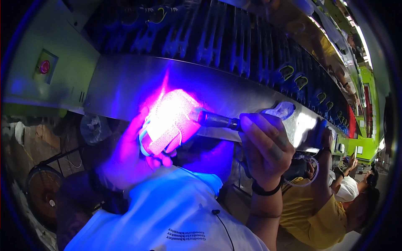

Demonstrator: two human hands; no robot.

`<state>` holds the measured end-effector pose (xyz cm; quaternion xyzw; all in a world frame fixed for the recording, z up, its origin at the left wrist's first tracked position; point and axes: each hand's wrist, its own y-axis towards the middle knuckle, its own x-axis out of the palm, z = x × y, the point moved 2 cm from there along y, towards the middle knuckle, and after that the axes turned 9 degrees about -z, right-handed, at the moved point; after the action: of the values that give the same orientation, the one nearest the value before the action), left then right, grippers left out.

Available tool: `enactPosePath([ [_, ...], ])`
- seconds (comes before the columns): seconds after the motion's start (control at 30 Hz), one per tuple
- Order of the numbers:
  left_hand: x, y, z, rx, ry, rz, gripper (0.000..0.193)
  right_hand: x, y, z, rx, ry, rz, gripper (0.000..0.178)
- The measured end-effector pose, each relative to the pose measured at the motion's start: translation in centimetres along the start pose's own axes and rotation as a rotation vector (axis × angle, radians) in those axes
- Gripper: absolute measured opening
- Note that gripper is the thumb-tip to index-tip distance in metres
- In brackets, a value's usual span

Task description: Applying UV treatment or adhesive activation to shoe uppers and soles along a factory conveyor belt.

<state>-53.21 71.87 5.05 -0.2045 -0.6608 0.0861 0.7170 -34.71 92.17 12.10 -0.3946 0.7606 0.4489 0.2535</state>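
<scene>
Shoe [169, 121]: held up in front of the bench [125, 85], over its near edge and left of its middle; glare whitens most of the surface, though a woven texture shows toward the lower side.
Left hand: the person's left hand [130, 152], fingers curled around the shoe from its left and lower sides, gripping it.
Right hand: the person's right hand [270, 146], fingers pinched narrow on the handle of a brush [220, 121].
Brush head: at the right side of the shoe, apparently touching; the exact contact is lost in the glare.
Light: violet and pink, strongest on the shoe, spilling over the left part of the bench.
Done: shoe gripped and brush in place against it; how much of the surface has been brushed cannot be told.
Left: judged from the brush position, this shoe is unfinished, probably partway through.
Far edge: along it, a dark belt [226, 37] carries more shoes [300, 81]; whether these have been treated cannot be told.
Near edge, right of the brush: a pale, translucent piece [279, 110] lies on the bench, its kind unclear.
Right end: a co-worker in a yellow shirt [307, 209] stands alongside.
</scene>
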Motion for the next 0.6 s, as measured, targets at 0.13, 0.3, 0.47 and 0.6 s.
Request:
enactPosePath([
  [0.13, 0.5, 0.2, -1.7, 0.053, -0.026, 0.276, 0.077, 0.1, -0.4, 0.7, 0.006, 0.074, -0.004, 0.043],
  [0.3, -0.9, -0.6, -2.6, -0.121, -0.385, 0.002, 0.071, 0.8, -0.7, 0.4, 0.026, 0.124, -0.036, 0.042],
  [0.47, -1.9, -0.6, -3.5, -0.133, -0.513, -0.003, 0.069, 1.7, -1.3, 1.0, 0.049, 0.213, -0.008, 0.042],
  [0.6, -2.7, -0.2, -3.9, -0.149, -0.545, -0.231, 0.068, 2.5, -1.7, 1.0, 0.027, 0.208, 0.023, 0.031],
])
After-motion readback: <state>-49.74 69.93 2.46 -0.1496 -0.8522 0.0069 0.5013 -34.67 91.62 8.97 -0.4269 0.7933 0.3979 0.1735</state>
